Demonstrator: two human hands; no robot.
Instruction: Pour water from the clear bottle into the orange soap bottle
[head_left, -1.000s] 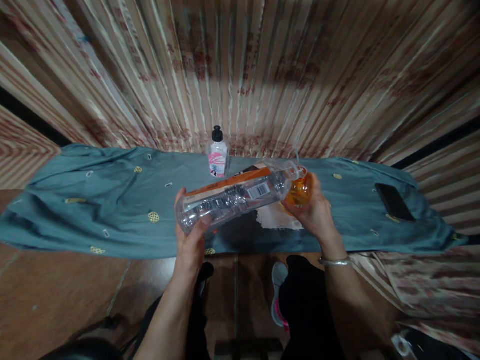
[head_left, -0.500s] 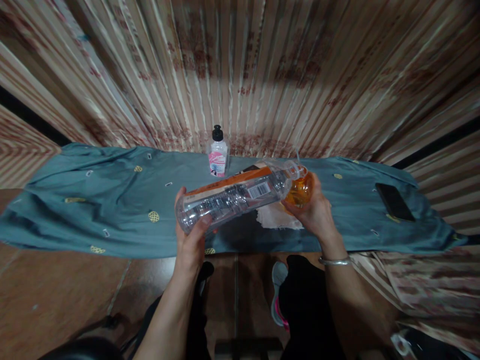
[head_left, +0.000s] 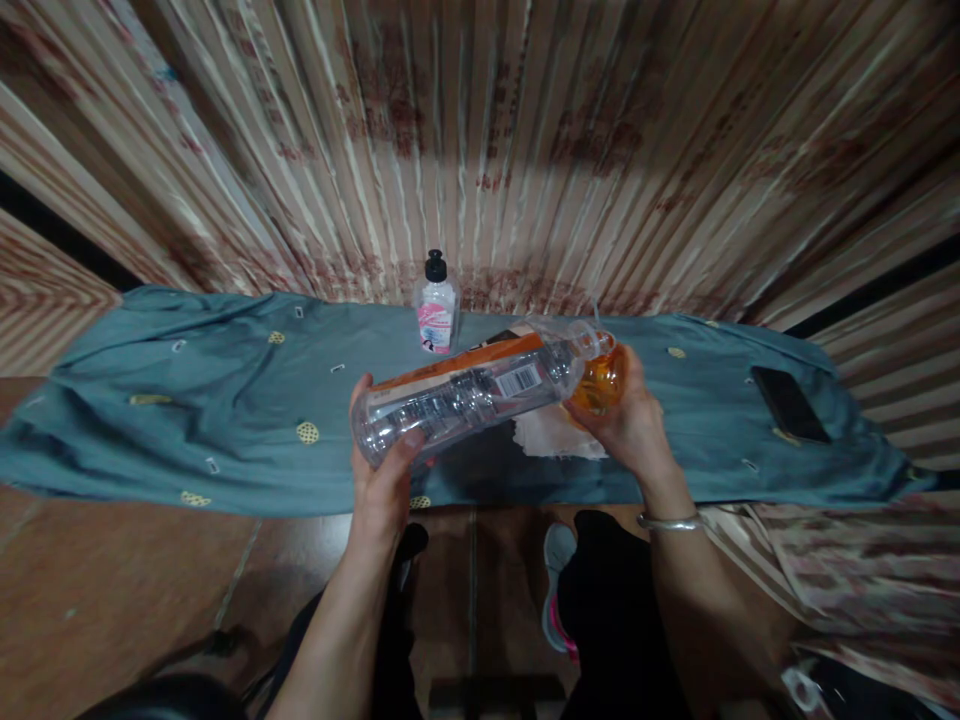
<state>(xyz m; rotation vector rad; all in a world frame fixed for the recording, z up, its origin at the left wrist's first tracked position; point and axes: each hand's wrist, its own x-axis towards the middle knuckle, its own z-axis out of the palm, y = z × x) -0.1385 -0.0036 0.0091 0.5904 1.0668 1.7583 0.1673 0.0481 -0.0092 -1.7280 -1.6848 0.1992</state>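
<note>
My left hand (head_left: 385,478) is wrapped round the base end of a large clear plastic bottle (head_left: 465,392) with an orange label and a barcode. The bottle is tilted nearly flat, its uncapped mouth pointing right. At that mouth, my right hand (head_left: 628,420) grips an orange see-through container (head_left: 604,380); the bottle's neck hides part of it, so its exact kind is unclear. Whether any liquid passes between the two cannot be made out. Below them a white cloth or paper (head_left: 556,436) lies on the table.
A pump bottle (head_left: 436,318) with a black top and pink label stands behind the held bottle. To the right a black phone (head_left: 789,404) lies on the blue-green tablecloth (head_left: 240,400). A pleated curtain (head_left: 465,150) hangs behind the table.
</note>
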